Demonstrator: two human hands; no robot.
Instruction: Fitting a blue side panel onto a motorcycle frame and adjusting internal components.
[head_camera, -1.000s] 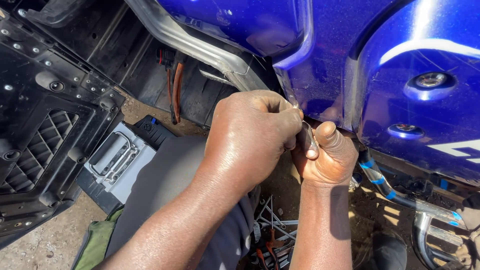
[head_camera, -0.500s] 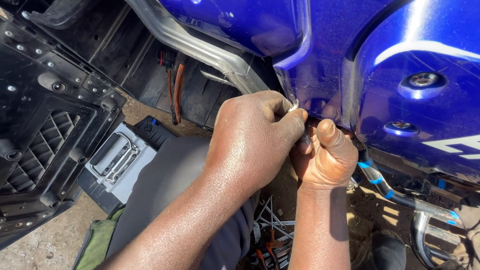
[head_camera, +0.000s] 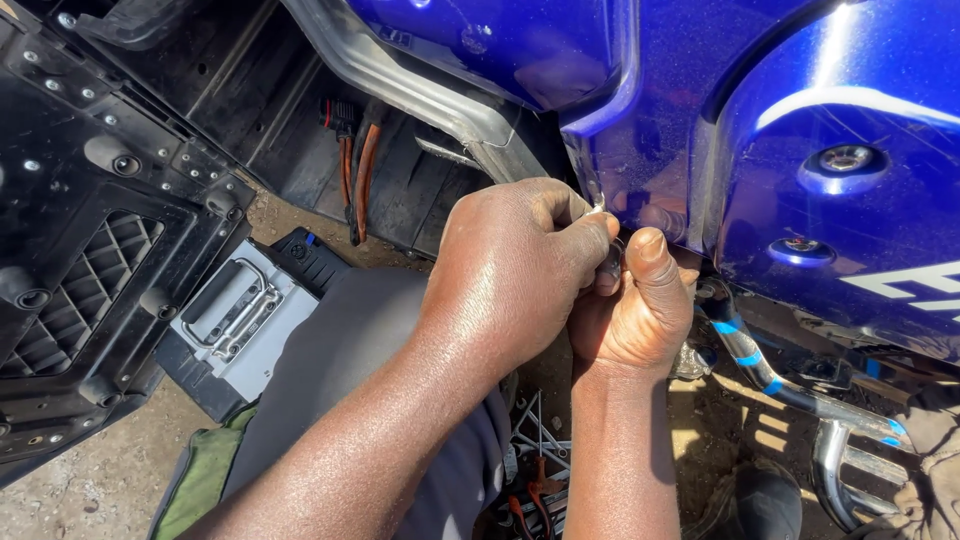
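Observation:
My left hand (head_camera: 515, 265) and my right hand (head_camera: 630, 305) meet at the lower edge of a glossy blue motorcycle fairing (head_camera: 800, 130). Together the fingers pinch a small metal clip or fastener (head_camera: 605, 235) against that edge. The left fingertips close on its top, where a thin bright tip shows. My right thumb presses up beside it from below. Most of the small part is hidden by the fingers.
A black plastic panel with a vent grid (head_camera: 90, 250) lies at left. A grey box with a metal handle (head_camera: 235, 315) sits on the dirt ground. Orange cables (head_camera: 360, 170) hang behind. Chrome pipe (head_camera: 850, 460) and loose tools (head_camera: 535, 470) lie lower right.
Both hands stay at the fairing edge, shifting slightly; the left fingers have closed further over the small metal part and the right thumb has risen against it.

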